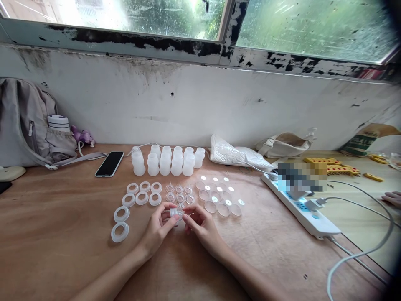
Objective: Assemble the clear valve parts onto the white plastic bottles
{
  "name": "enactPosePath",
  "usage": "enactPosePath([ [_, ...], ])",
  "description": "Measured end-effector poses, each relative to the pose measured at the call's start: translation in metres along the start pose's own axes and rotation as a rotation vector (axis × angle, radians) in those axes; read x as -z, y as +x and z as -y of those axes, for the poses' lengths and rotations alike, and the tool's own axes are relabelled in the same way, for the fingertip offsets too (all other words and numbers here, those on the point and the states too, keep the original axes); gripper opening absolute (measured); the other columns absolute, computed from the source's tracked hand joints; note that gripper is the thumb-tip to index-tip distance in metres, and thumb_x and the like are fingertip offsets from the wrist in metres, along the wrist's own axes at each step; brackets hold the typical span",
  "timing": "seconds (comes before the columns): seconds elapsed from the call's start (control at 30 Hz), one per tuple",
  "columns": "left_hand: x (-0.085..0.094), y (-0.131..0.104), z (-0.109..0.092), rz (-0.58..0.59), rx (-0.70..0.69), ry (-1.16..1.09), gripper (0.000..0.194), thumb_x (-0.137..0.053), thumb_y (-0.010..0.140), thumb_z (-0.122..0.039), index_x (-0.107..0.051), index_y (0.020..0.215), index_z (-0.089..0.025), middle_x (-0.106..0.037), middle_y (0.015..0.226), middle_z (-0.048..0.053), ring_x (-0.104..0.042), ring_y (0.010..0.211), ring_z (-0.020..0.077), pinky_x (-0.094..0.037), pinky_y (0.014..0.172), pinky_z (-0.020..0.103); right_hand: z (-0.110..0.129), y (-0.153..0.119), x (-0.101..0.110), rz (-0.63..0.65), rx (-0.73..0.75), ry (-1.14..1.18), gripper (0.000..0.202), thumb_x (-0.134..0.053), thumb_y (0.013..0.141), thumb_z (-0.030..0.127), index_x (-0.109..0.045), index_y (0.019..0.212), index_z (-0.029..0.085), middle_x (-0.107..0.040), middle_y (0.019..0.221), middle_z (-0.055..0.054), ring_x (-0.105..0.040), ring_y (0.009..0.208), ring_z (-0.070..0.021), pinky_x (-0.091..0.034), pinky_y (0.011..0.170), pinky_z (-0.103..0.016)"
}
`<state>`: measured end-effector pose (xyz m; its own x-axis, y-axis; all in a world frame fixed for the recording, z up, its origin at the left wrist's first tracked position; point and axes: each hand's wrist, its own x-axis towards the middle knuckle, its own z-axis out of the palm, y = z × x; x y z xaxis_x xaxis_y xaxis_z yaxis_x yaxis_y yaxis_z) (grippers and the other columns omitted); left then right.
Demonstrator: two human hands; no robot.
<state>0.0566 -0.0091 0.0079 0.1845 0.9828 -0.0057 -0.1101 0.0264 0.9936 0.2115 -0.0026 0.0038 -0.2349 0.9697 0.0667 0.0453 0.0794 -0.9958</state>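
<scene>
My left hand (159,223) is closed on a translucent threaded plastic ring (174,212), turned on its side. My right hand (200,223) pinches a small transparent plastic piece (180,212) against the ring's right side; the fingers partly hide both parts. Beyond the hands lie several small transparent round inserts (178,189) in rows. Left of these are several translucent screw rings (142,197), two of them nearer me. To the right are several flat transparent discs (223,210) and small white discs with a centre dot (216,200). Several frosted white bottles (165,164) stand behind.
A phone (109,164) and a grey backpack (23,121) are at the left. White plastic packets (225,151) lie by the wall. A power strip (313,221) with cables (363,255) runs along the right. Another person's hand (392,198) shows at the right edge.
</scene>
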Motion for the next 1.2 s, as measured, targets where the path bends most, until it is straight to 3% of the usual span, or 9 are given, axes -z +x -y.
enactPosePath([
  [0.37,0.002,0.001,-0.004,0.037,-0.015,0.003,0.024,-0.057,0.076,-0.028,-0.048,0.095,-0.016,-0.059,0.087,0.004,-0.058,0.085,0.0179,-0.047,0.073,0.029,-0.01,0.003,0.001,-0.03,0.055,-0.108,0.023,-0.049,0.083,0.039,-0.052,0.077,0.017,-0.05,0.056,0.003,-0.048,0.045,-0.0088,-0.04,0.045,-0.021],
  [0.5,0.005,0.0,-0.01,0.085,-0.102,0.087,0.024,-0.058,0.075,-0.024,-0.049,0.097,-0.017,-0.058,0.092,0.005,-0.059,0.085,0.017,-0.047,0.078,0.031,-0.008,0.001,0.0,-0.064,0.098,-0.154,0.023,-0.048,0.083,0.038,-0.05,0.073,0.017,-0.048,0.057,0.003,-0.046,0.045,-0.0081,-0.038,0.045,-0.02],
  [0.67,0.015,0.001,-0.013,0.116,-0.384,0.334,0.024,-0.057,0.076,-0.018,-0.052,0.099,-0.018,-0.053,0.102,0.008,-0.053,0.099,0.0202,-0.049,0.082,0.033,-0.005,0.0,-0.002,-0.074,0.103,-0.095,0.023,-0.047,0.084,0.038,-0.048,0.072,0.018,-0.047,0.057,0.004,-0.045,0.045,-0.0077,-0.037,0.045,-0.02],
  [0.83,0.025,0.004,-0.008,0.233,-0.927,0.803,0.03,-0.051,0.077,-0.006,-0.05,0.105,-0.019,-0.056,0.104,0.008,-0.052,0.105,0.0208,-0.048,0.088,0.038,-0.007,0.0,-0.005,-0.067,0.124,-0.106,0.022,-0.047,0.084,0.035,-0.049,0.072,0.018,-0.046,0.053,0.005,-0.043,0.044,-0.0077,-0.036,0.045,-0.02],
  [0.9,0.026,0.004,-0.006,0.253,-1.051,0.915,0.033,-0.047,0.077,-0.002,-0.05,0.105,-0.019,-0.057,0.104,0.008,-0.049,0.109,0.0208,-0.047,0.089,0.037,-0.008,0.0,-0.005,-0.06,0.134,-0.104,0.022,-0.047,0.084,0.035,-0.049,0.072,0.018,-0.045,0.053,0.005,-0.043,0.044,-0.0079,-0.035,0.045,-0.02],
  [1.07,0.027,0.008,-0.019,0.274,-0.999,1.022,0.029,-0.052,0.079,-0.017,-0.048,0.108,-0.016,-0.057,0.106,0.01,-0.05,0.107,0.0214,-0.045,0.089,0.036,-0.009,0.001,0.002,-0.054,0.147,-0.057,0.022,-0.046,0.085,0.036,-0.048,0.072,0.018,-0.05,0.058,0.003,-0.049,0.048,-0.0093,-0.04,0.049,-0.022],
  [1.2,0.037,0.044,-0.065,0.131,-0.881,1.152,0.017,-0.042,0.084,-0.02,-0.053,0.097,-0.017,-0.063,0.089,0.006,-0.058,0.089,0.0162,-0.048,0.08,0.03,-0.01,0.003,0.006,-0.064,0.121,-0.066,0.022,-0.047,0.084,0.036,-0.049,0.074,0.017,-0.052,0.062,0.002,-0.052,0.051,-0.0102,-0.041,0.051,-0.022],
])
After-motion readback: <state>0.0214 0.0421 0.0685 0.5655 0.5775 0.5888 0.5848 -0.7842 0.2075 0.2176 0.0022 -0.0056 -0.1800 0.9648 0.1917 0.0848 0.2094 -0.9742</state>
